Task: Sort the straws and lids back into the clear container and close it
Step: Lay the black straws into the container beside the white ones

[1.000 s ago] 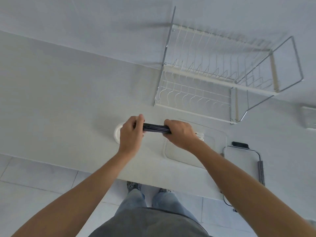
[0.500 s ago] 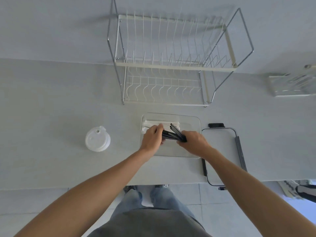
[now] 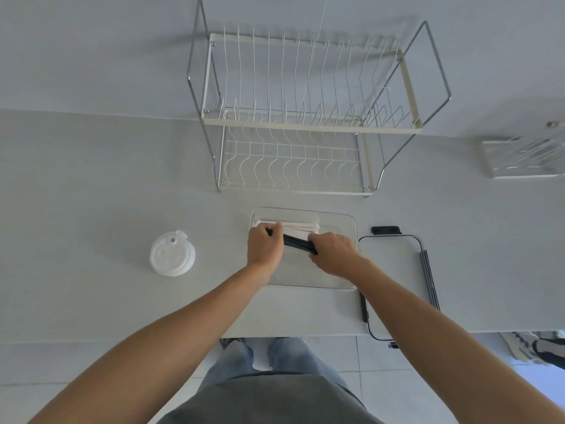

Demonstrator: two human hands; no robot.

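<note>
A bundle of black straws (image 3: 298, 242) lies level over the clear container (image 3: 348, 221) on the white counter. My left hand (image 3: 263, 246) grips its left end and my right hand (image 3: 333, 252) grips its right end. Pale paper-wrapped straws (image 3: 301, 228) lie inside the container along its far side. A stack of white cup lids (image 3: 172, 254) stands on the counter to the left, apart from both hands. The container's lid (image 3: 394, 264), with black clips, lies flat just right of the container.
A two-tier wire dish rack (image 3: 305, 117) stands behind the container against the wall. A clear holder (image 3: 522, 157) sits at the far right. The counter's front edge (image 3: 290, 335) runs below my forearms, with floor tiles beyond it.
The view swung from the left part of the counter to the container. Both hands carried the black straws rightward and lowered them into the container, gathering the fanned ends level.
</note>
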